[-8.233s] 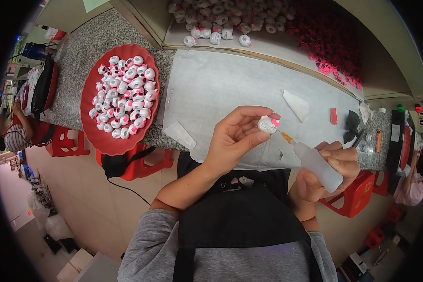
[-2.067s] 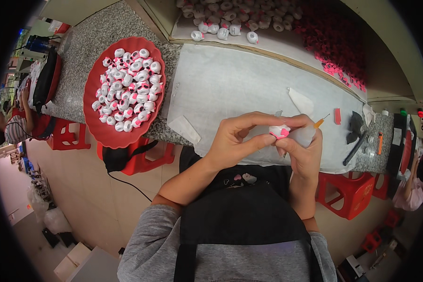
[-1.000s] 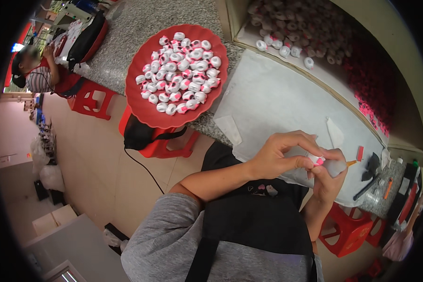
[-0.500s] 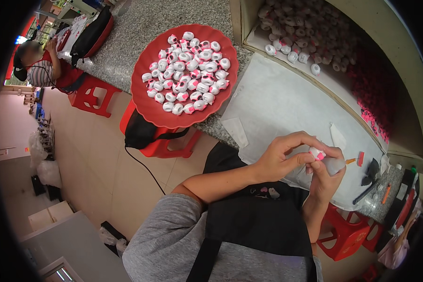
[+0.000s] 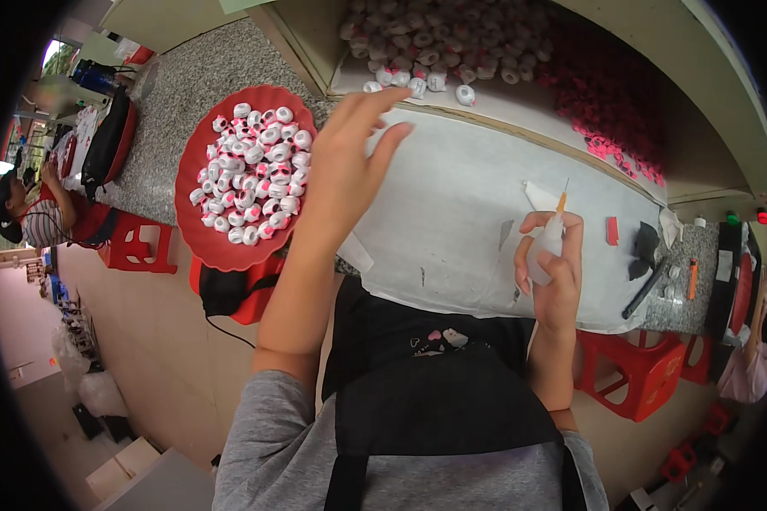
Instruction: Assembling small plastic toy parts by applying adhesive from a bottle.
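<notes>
Half a second after both hands met over a small white-and-pink piece, the left hand (image 5: 349, 162) had stretched away — fingers spread, holding nothing — between the red tray (image 5: 198, 223) of like pieces and the row on the shelf (image 5: 417, 81). The right hand (image 5: 552, 264) gripped a glue bottle (image 5: 550, 243), orange nozzle up — best kept upright, clear of the white sheet (image 5: 460, 204).

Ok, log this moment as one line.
left hand: open, reaching over white sheet | right hand: holding squeeze bottle | red tray: beside
</notes>
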`<act>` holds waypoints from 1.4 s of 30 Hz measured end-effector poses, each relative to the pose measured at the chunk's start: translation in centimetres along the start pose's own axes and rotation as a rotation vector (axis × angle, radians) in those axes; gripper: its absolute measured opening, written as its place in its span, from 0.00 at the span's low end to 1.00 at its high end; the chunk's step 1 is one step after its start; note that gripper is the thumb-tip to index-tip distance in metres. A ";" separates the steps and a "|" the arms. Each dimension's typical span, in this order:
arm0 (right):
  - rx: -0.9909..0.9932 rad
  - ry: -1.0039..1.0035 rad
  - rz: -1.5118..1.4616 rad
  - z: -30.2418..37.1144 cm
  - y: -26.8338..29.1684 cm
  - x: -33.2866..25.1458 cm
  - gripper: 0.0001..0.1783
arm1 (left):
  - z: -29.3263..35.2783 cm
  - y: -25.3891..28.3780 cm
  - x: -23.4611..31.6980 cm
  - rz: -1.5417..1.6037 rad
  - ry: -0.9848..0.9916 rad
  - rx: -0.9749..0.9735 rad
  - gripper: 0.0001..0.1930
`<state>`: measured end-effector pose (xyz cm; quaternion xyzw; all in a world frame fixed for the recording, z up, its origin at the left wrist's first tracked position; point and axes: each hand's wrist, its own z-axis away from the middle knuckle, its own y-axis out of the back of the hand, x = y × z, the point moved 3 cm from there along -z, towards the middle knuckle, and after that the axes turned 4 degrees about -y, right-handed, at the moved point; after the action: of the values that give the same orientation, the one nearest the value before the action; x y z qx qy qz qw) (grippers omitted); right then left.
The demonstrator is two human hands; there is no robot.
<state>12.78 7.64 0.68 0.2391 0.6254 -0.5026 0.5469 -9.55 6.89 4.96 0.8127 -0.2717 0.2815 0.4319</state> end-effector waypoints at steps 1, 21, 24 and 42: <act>-0.011 -0.013 0.011 0.1 0.1 0.0 0.16 | -1.5 -2.1 -0.3 -0.041 -0.021 -0.059 0.11; 0.602 0.115 0.032 7.1 12.8 -2.2 0.17 | -1.3 -24.7 12.2 0.057 -0.436 -0.687 0.12; 0.638 0.179 -0.062 7.4 13.1 -2.5 0.17 | -1.2 -27.3 12.9 -0.040 -0.167 -0.859 0.18; 0.656 0.268 0.173 5.6 14.1 -1.9 0.14 | 0.9 -26.5 14.4 0.934 0.127 -0.808 0.04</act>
<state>27.78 8.54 -2.19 0.5178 0.4743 -0.5925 0.3947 18.81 15.98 -0.06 0.3616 -0.6575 0.3636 0.5520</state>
